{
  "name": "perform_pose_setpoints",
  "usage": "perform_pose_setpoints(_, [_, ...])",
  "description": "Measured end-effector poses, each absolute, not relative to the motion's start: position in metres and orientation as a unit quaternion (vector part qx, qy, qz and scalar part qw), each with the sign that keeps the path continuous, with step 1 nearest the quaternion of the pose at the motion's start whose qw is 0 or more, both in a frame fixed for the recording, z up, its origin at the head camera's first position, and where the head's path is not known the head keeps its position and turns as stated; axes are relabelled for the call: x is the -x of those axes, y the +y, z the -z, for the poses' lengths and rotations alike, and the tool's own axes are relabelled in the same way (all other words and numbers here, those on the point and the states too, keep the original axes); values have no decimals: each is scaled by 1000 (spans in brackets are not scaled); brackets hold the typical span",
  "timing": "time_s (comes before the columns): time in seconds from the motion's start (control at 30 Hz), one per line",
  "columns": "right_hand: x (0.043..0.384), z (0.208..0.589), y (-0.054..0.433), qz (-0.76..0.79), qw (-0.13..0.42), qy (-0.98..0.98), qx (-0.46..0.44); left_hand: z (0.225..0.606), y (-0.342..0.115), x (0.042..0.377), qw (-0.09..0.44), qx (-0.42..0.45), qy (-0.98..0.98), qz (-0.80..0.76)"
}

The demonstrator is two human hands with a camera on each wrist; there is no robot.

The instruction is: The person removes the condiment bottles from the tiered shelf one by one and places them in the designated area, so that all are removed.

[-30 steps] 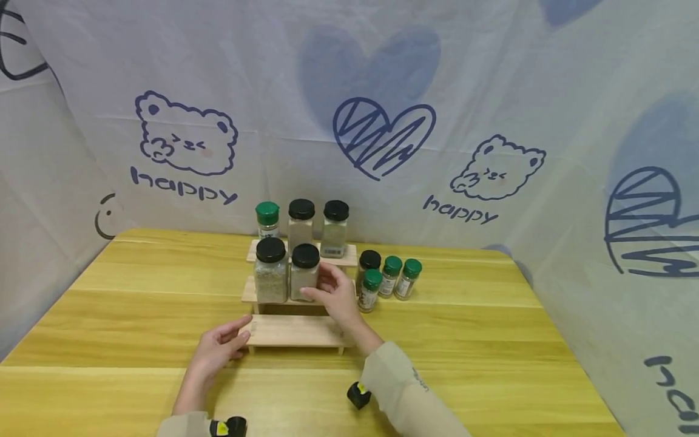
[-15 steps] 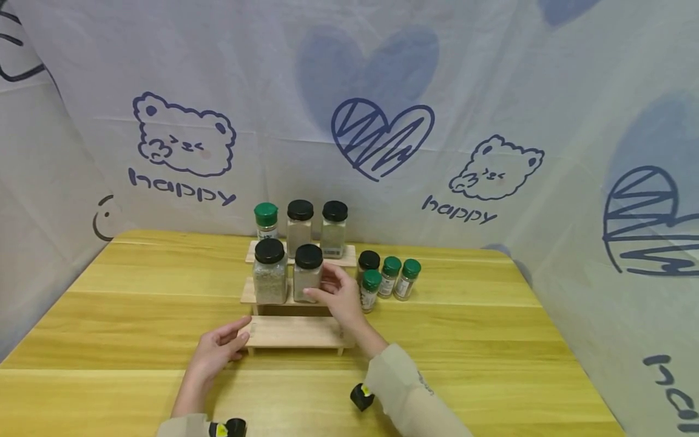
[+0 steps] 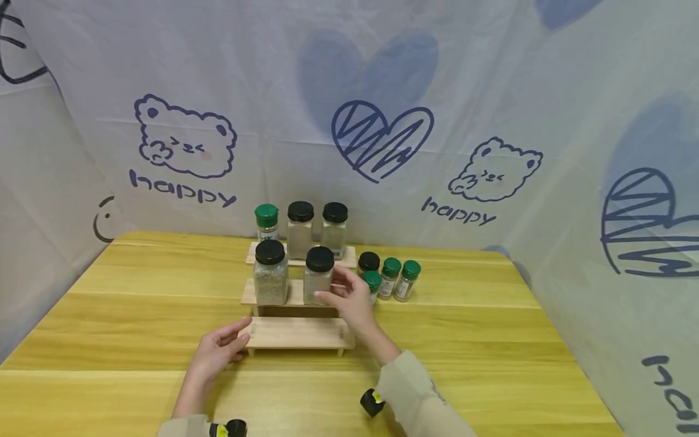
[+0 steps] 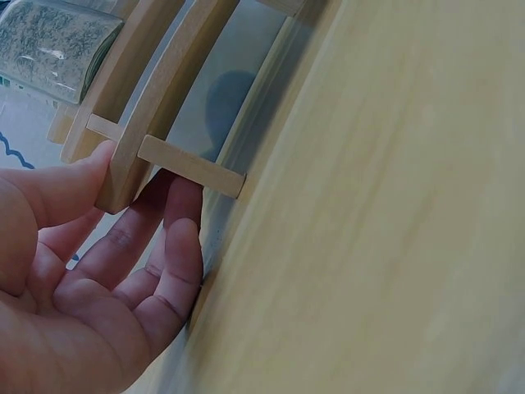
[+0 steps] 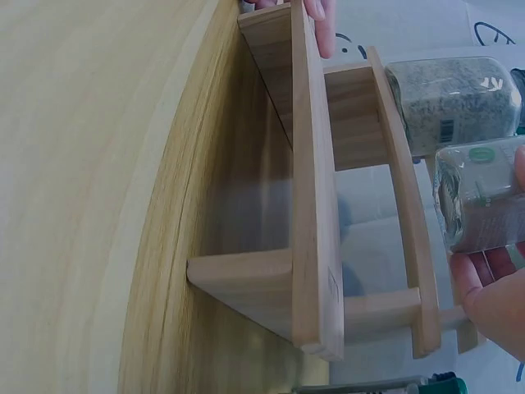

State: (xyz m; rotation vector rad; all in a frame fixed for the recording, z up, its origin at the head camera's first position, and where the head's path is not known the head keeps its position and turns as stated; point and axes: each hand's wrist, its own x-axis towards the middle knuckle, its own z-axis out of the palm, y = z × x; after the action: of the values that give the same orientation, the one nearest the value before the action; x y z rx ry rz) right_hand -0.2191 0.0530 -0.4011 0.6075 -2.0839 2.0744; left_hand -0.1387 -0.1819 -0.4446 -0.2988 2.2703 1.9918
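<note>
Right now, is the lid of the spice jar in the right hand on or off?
On: in the head view, the black lid sits atop the glass spice jar.

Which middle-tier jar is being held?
The right jar at the middle tier: the right hand grips its side. The left jar, with speckled contents, has no hand on it.

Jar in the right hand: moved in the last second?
Yes, to the right: in the head view, the held jar is now farther from the speckled jar, which stays put on the middle shelf.
</note>
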Motion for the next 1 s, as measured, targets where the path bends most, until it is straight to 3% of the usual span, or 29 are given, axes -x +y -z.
perform_pose_setpoints(1.0, [202,396,110,-691,41,-701,-172,445,-182,139,54,101,747,-655])
